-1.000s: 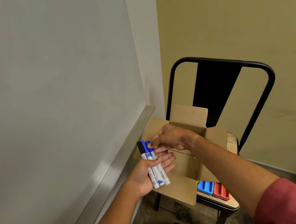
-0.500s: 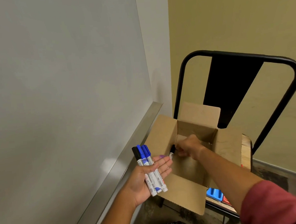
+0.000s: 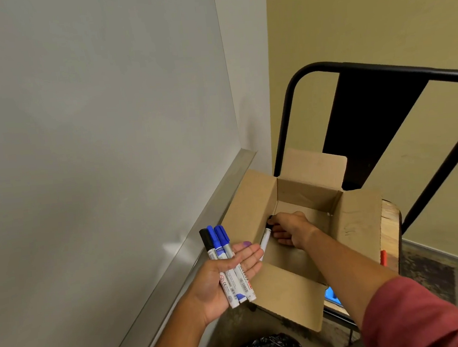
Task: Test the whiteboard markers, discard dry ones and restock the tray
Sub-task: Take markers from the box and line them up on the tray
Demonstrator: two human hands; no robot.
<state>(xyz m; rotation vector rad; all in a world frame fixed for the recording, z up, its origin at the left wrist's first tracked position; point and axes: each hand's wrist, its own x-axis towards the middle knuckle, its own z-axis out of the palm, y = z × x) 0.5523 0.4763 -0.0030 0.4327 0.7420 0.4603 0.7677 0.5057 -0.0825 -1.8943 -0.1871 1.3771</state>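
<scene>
Though half-hidden, the marker [image 3: 265, 239] seems held by the right hand [image 3: 291, 229].

The light is soft, even and rather dim, with a warm tint. A pale glare patch lies low on the whiteboard [image 3: 81, 159], just above the tray [image 3: 176, 279]. The inside of the box [image 3: 250, 199] is in shadow. The wide lens bends the chair [image 3: 286, 112] frame. The sleeve [image 3: 418, 317] is slightly blurred.
</scene>
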